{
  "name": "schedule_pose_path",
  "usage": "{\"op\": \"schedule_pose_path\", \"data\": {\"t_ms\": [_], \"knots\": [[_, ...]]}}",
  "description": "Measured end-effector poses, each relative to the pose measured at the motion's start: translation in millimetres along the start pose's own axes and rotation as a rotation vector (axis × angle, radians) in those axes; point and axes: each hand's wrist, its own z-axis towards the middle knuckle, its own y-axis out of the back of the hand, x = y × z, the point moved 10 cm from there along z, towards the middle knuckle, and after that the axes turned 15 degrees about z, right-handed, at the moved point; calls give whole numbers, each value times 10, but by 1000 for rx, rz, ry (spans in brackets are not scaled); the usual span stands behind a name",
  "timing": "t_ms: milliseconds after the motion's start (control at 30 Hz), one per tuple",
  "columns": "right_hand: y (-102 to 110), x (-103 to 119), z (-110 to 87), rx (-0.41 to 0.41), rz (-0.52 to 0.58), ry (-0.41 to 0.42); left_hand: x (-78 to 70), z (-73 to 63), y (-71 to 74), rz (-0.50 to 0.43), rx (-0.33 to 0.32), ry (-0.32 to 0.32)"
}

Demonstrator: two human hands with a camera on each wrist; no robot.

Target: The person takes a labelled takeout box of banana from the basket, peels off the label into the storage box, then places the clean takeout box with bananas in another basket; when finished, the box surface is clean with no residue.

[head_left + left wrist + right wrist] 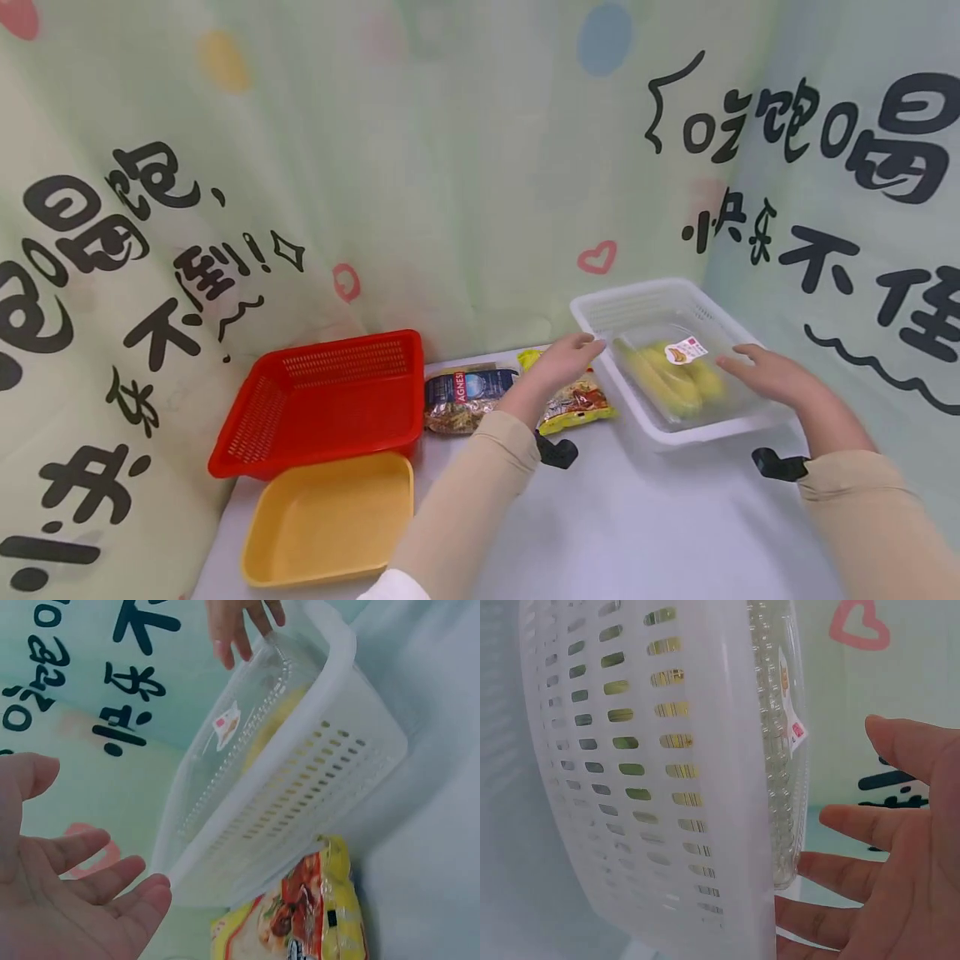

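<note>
Pale green curtain [480, 183] behind, black lettering and coloured dots and hearts on it; white desk [637, 517] below. White basket [622, 400] sits at the right rear of the desk, slotted walls, rolled rim. Inside it: clear lidded box [678, 375] with a ribbed edge and a label [685, 351], holding yellow fruit, bananas by the look of them [662, 386].

Left hand [558, 367] beside the basket's left rim, thumb well apart from the fingers, fingers loosely bent, nothing held. Right hand [768, 375] at the opposite side, fingers spread, tips close to rim and box edge; contact cannot be told for either hand.

Left of the basket: yellow packet [577, 404], then AGNESI bag [468, 398], then red basket [345, 400] with yellow tray [333, 517] in front of it.

Handling, judged by eye: basket looks light, its plastic stiff with a little give in the walls; most of the weight probably lies in the fruit. Rolled rim should offer the surest hold, thumbs over and fingers beneath, midway along the two facing sides to keep it level. Box appears thin, slick and easily dented; its lid could pop under a squeeze. Ribbed edge or opposite sides would serve better than the top. Fruit likely bruises if pressed or dropped.
</note>
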Motion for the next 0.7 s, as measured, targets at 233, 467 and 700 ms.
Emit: {"op": "schedule_pose_path", "data": {"t_ms": [233,467,700], "knots": [[-89,73,161,31,23,14,-162,106,-112,-24,-82,58],[-201,122,198,64,69,-14,-181,185,-353,-248,-79,180],[-296,113,248,103,81,-41,-206,228,-442,-407,-176,267]]}}
